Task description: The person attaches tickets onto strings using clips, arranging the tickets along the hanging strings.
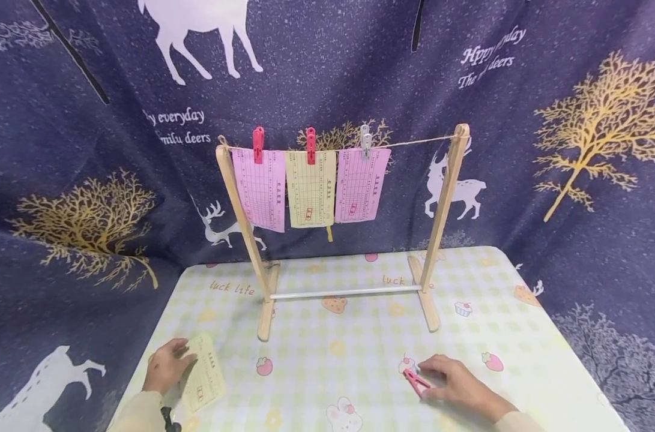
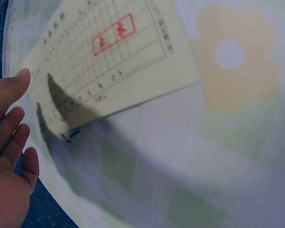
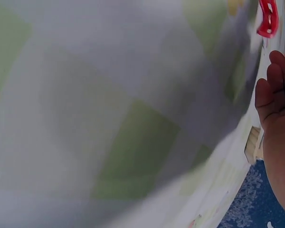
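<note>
My left hand (image 1: 167, 363) is at the left edge of a pale yellow printed paper slip (image 1: 208, 378), its thumb by the paper. In the left wrist view the slip (image 2: 114, 52) shows a red stamp, and the fingers are spread apart from the thumb. Close to a pink clothespin (image 1: 416, 382), my right hand (image 1: 457, 384) holds its thumb and index finger apart. Part of the clothespin (image 3: 268, 19) appears at the top of the right wrist view, away from the loosely bent fingers; whether the thumb touches it I cannot tell.
Behind stands a wooden frame (image 1: 446, 198) with a string. Two pink slips (image 1: 262, 192) and a yellow one (image 1: 312, 189) hang there from two red clothespins (image 1: 258, 144) and a grey one (image 1: 365, 142). A patterned cloth (image 1: 305, 354) covers the table; a dark blue curtain (image 1: 327, 72) is behind.
</note>
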A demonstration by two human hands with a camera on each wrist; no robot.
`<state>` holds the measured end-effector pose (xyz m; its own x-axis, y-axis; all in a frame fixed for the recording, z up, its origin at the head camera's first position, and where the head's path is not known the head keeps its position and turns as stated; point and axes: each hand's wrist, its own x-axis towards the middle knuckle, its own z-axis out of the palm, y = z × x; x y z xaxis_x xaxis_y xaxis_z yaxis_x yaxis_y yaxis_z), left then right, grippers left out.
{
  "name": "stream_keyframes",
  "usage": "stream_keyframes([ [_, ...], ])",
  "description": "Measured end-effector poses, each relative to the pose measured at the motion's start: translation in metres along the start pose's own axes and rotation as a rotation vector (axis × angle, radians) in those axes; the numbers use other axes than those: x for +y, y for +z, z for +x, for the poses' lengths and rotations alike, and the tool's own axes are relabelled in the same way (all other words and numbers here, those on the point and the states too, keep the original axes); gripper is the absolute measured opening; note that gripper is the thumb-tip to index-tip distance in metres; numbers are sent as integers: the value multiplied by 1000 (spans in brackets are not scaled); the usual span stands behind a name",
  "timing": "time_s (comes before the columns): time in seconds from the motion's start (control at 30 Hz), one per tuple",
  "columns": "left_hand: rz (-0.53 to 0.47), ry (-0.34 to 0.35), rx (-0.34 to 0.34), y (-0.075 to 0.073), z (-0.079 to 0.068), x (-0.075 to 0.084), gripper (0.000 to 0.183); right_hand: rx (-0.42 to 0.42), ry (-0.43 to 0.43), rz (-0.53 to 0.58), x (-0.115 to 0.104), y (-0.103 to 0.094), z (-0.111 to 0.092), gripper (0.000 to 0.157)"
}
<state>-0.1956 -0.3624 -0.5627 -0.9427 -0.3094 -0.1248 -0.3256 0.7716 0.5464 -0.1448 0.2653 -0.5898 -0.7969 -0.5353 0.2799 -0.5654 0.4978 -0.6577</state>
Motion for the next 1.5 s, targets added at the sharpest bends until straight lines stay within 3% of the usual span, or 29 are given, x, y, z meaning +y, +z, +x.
stream_keyframes([
  [0.23,34,-33,-36,1,-1,-6,64,-39,49,-11,-2,7,-1,53],
  [0.43,51,-34,-46,2,-1,-11,68,-36,-6,-60,0,8,2,48],
  [0.57,40,-40,-37,3,0,-12,70,-31,45,-62,1,3,2,46],
  [0.73,21,-71,37,7,0,-12,65,-35,97,-60,3,-1,2,44],
  [1.0,-36,-81,147,13,0,-11,43,-37,40,-63,8,0,1,38],
  [1.2,-55,-108,157,11,2,-8,32,10,4,-77,9,1,1,35],
  [1.33,-42,-67,144,6,3,-5,32,8,28,-81,9,1,1,35],
  [1.5,-7,67,113,-7,5,-1,30,0,45,-88,9,-1,1,34],
])
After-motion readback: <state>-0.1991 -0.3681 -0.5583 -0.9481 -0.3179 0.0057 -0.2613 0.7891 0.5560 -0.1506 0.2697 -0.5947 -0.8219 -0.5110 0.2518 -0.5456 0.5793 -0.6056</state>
